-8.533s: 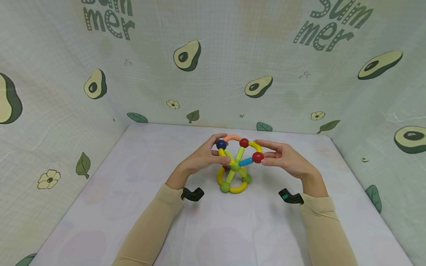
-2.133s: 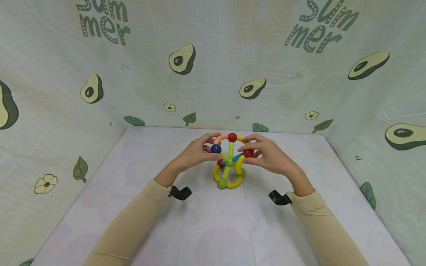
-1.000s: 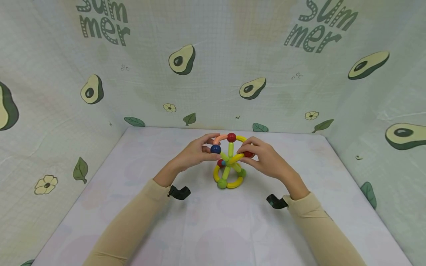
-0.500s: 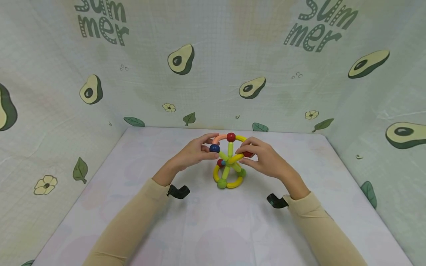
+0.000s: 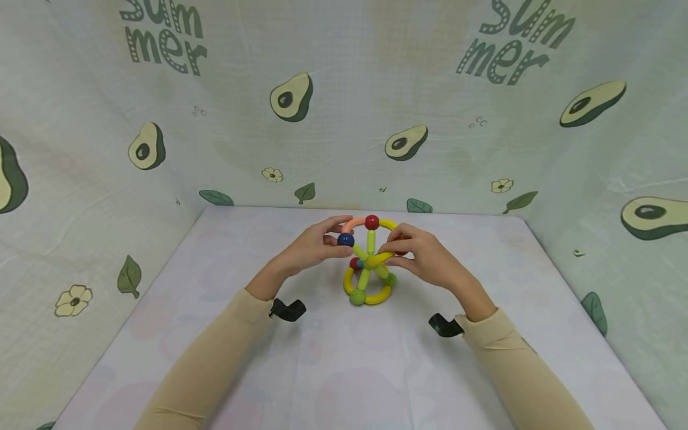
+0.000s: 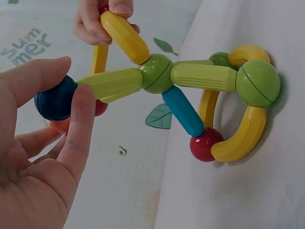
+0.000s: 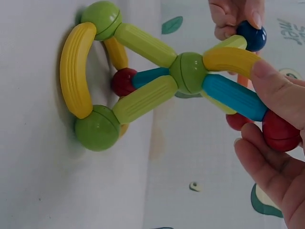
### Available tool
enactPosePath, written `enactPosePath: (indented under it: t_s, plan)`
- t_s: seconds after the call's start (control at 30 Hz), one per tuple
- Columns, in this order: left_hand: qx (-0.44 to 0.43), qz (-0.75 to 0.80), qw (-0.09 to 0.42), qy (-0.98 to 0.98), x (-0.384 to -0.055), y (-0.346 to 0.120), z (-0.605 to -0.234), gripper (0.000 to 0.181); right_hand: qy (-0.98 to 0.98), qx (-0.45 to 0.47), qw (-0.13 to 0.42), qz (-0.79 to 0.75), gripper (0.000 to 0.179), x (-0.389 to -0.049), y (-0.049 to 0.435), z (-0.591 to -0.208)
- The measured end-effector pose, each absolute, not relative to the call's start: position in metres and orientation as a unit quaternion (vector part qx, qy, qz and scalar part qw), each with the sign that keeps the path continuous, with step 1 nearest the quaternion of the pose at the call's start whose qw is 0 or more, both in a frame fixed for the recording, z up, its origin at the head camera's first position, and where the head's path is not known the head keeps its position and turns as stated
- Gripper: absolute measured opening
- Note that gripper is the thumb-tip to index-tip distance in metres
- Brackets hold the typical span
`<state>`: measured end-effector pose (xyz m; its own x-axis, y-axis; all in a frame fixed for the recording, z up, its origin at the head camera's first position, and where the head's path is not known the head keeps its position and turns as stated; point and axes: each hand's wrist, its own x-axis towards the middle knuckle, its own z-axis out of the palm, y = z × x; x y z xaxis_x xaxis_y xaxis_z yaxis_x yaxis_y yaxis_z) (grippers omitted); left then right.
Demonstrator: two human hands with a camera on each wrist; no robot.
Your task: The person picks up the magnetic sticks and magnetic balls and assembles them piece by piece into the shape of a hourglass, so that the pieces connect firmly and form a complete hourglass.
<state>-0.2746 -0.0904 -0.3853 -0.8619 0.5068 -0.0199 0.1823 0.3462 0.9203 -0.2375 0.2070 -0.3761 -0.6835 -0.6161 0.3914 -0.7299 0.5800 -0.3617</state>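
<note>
A magnetic ball-and-stick frame (image 5: 364, 279) stands on its ring of yellow curved sticks. In the head view, my left hand (image 5: 309, 248) pinches the dark blue ball (image 5: 346, 239) at upper left. My right hand (image 5: 430, 257) holds a yellow curved stick (image 5: 379, 258) near the red ball (image 7: 280, 131) on the right. The stick's far end appears to touch the central green ball (image 6: 157, 73). My right fingers curl by that red ball, which they partly hide in the head view. A blue stick (image 7: 233, 97) links it to the centre.
An orange curved stick (image 5: 353, 224) and another yellow one (image 5: 388, 224) meet at the back red ball (image 5: 371, 222). The pale table (image 5: 355, 370) ends at an avocado-print backdrop (image 5: 344, 149). Black wrist mounts (image 5: 288, 310) sit on both wrists.
Earlier, a yellow curved stick lay by my left thumb; later one hung from the right red ball. My right hand has since turned it towards the centre. The last half second shows hardly any movement.
</note>
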Motion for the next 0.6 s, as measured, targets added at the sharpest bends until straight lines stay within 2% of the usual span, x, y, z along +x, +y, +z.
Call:
enactPosePath:
  t_s: [0.6]
  plan:
    - [0.218,0.524,0.148,0.810,-0.276,-0.091,-0.387,0.078,-0.853,0.349,0.096,0.375,0.032,-0.242,0.209,-0.390]
